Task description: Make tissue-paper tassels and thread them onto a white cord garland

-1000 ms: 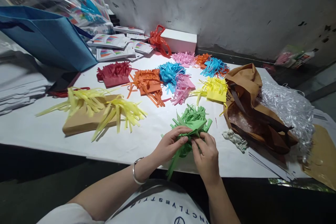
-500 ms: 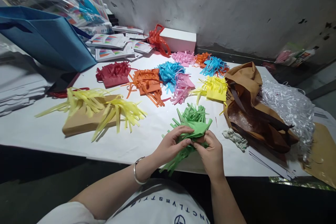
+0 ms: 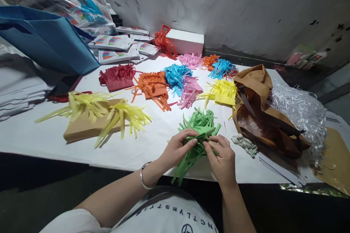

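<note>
The bright green bundle of thin, paper-like strips (image 3: 201, 118) sits to the near left of the large brown bag with dark straps (image 3: 253, 78), over the white-covered tabletop (image 3: 142, 153). The bare left hand (image 3: 177, 147), farther from the bag, pinches the green layers between thumb and fingers; the bare right hand (image 3: 222, 156), on the bag's side, is drawn narrow, its fingertips closed on those same layers. Handling them well probably calls for a light, steady left pinch while the right fingertips work one layer at a time, since tugging the loose strips could tear or tangle them. Close on the bag's left is a bright yellow fringed bundle (image 3: 225, 98); farther left of it lie a pink fringed bundle (image 3: 188, 93) and an orange fringed bundle (image 3: 153, 87). Right of the bag spreads a heap of glossy, whitish strips (image 3: 298, 116)
</note>
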Action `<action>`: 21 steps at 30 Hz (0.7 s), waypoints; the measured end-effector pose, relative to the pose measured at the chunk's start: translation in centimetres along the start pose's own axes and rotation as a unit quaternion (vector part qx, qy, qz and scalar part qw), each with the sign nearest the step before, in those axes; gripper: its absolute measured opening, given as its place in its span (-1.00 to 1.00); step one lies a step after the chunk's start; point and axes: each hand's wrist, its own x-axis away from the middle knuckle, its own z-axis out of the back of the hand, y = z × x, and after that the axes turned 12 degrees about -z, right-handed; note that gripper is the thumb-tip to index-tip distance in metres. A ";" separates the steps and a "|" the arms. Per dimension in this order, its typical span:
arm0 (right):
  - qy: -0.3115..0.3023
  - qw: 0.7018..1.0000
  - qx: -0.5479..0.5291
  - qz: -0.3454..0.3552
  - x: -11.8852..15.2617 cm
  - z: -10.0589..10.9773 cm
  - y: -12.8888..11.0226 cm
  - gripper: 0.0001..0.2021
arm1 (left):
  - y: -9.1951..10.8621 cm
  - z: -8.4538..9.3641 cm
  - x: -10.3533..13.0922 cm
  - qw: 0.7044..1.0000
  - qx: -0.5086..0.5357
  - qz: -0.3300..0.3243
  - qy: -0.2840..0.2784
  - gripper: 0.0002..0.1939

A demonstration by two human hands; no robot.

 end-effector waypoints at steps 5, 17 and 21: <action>0.085 0.995 0.046 0.017 0.5 -0.4 0.3 -0.88 | -0.1 0.1 0.0 0.999 -0.042 0.004 0.021 -0.81; 0.119 0.979 0.163 0.012 0.3 -1.9 0.5 -0.69 | -0.2 -0.1 0.1 0.982 -0.154 -0.110 -0.003 -0.81; 0.054 0.991 0.114 -0.044 -0.1 -0.9 0.5 -0.71 | 0.0 0.5 -0.2 0.941 -0.273 -0.201 -0.023 -0.67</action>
